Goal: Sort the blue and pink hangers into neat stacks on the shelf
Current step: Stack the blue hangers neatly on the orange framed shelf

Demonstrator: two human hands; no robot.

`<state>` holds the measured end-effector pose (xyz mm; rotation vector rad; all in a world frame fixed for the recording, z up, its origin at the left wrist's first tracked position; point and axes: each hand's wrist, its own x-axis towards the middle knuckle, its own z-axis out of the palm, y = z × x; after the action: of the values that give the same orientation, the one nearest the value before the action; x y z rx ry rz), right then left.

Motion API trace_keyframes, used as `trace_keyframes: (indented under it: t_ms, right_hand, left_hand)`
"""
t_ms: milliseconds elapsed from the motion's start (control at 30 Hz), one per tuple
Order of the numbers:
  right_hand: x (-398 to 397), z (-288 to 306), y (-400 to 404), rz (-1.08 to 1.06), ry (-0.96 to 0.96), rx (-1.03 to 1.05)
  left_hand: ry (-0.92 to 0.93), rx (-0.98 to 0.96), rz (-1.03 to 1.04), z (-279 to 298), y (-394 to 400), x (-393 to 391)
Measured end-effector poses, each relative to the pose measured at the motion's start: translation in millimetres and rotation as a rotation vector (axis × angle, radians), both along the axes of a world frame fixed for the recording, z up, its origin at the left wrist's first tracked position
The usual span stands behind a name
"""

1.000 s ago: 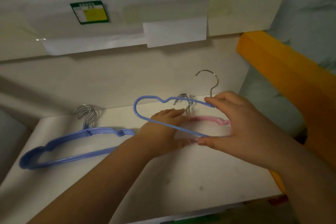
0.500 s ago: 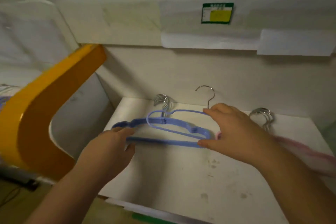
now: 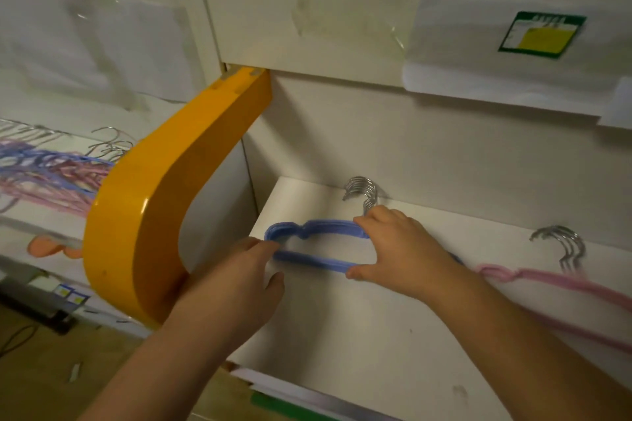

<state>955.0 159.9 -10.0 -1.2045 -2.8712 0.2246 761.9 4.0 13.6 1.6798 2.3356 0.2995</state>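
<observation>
Fingers of the right hand (image 3: 398, 251) curl around the blue hangers (image 3: 309, 243), thumb under the lower bar. Left hand (image 3: 239, 278) touches the stack's left end with relaxed fingers. Pink hangers (image 3: 547, 280) lie just beside, on the shelf (image 3: 359, 335).

I see blue stack (image 3: 309, 261): flat on shelf (image 3: 376, 335), left end, bars aligned, hooks (image 3: 360, 190) toward back wall | pink stack (image 3: 554, 284): flat on shelf, right of blue, hooks (image 3: 561, 243) rearward | mixed pile (image 3: 51, 171): tangled, left compartment
</observation>
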Motion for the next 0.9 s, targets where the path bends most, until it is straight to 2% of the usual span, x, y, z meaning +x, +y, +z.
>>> trace_keyframes:
  t_ms: [267,500,633,767,900]
  right_hand:
    - [7.8,-0.6,-13.9,-0.088,0.013,0.002]
    - [58.0,29.3,-47.8,-0.332,0.183,0.068]
    - [92.7,47.2,-80.2,-0.440,0.218,0.130]
    - [115.8,59.4,-115.7,-0.423,0.232,0.237]
    - [133.9,64.3,-148.1,-0.383,0.260,0.226]
  left_hand:
    - [0.020,0.051,-0.112,0.5,11.8,-4.4]
    - [0.086,0.191,-0.267,-1.4,28.9,6.1]
    - [0.123,0.279,-0.337,9.8,20.9,20.8]
    - [0.127,0.311,-0.337,21.2,0.0,36.7]
    - [0.125,0.315,-0.270,27.6,-37.0,61.5]
